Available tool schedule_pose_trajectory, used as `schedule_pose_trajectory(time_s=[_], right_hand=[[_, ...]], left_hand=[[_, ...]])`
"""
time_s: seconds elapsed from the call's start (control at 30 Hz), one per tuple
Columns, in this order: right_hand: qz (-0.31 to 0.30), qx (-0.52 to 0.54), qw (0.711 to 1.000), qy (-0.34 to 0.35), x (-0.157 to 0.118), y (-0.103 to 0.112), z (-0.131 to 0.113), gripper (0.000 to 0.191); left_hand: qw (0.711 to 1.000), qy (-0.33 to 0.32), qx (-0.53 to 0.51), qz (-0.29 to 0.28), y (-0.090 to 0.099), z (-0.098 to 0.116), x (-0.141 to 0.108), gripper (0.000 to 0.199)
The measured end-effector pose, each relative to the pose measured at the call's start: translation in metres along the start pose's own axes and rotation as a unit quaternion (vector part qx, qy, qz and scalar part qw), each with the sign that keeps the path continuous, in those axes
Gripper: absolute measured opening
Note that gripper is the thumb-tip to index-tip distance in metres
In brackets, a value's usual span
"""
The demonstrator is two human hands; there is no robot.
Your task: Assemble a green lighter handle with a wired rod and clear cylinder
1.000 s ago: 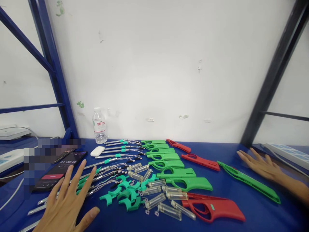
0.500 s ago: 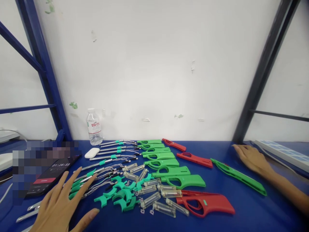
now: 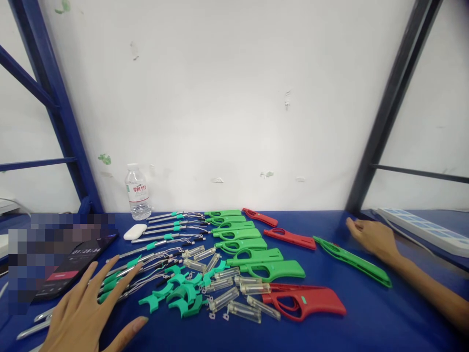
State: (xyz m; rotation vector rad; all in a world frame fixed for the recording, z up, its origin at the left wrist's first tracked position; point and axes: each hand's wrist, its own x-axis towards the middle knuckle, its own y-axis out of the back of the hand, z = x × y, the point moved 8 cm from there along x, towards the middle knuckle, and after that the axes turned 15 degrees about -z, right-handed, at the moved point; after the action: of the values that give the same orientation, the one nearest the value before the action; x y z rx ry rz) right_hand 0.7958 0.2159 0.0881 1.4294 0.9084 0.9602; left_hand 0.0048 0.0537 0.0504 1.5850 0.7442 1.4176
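Note:
My left hand (image 3: 86, 303) is spread open, palm down, over a row of metal lighter tubes (image 3: 134, 251) with teal clips and thin wires. Some tubes pass under its fingers. My right hand (image 3: 375, 239) rests on the blue table at the right, beyond a green lighter shell (image 3: 353, 261) lying on its edge. Its fingers are curled, and what they hold, if anything, is hidden. Between the hands lie loose teal curved pieces (image 3: 183, 293), clear fuel tanks (image 3: 223, 299), a column of green lighter shells (image 3: 273, 269) and several red shells (image 3: 308, 302).
A water bottle (image 3: 138, 193) stands at the back left by a small white case (image 3: 135, 231). A phone (image 3: 69, 266) with a running timer lies left. A white power strip (image 3: 425, 230) is at far right. Dark metal posts (image 3: 392, 107) flank the white wall.
The view has shifted slightly, so the table's contents appear farther left. My right hand's fingers have gone from stretched out to curled. My left hand stays spread over the tubes.

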Motion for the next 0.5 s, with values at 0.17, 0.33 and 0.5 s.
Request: schedule_pose_trajectory(time_s=[0.17, 0.33, 0.5], right_hand=[[-0.009, 0.002, 1.000, 0.011, -0.0039, 0.0027, -0.0061, 0.039], [-0.023, 0.004, 1.000, 0.007, -0.0048, 0.0026, -0.0077, 0.038], [-0.039, 0.000, 0.999, 0.005, -0.0067, 0.0022, -0.0093, 0.035]], left_hand=[[1.000, 0.001, -0.016, -0.003, 0.0011, 0.0024, 0.0037, 0.090], [1.000, 0.002, -0.020, 0.001, 0.0010, 0.0017, 0.0032, 0.088], [1.000, 0.007, -0.017, -0.007, -0.0024, -0.0047, 0.0007, 0.091]])
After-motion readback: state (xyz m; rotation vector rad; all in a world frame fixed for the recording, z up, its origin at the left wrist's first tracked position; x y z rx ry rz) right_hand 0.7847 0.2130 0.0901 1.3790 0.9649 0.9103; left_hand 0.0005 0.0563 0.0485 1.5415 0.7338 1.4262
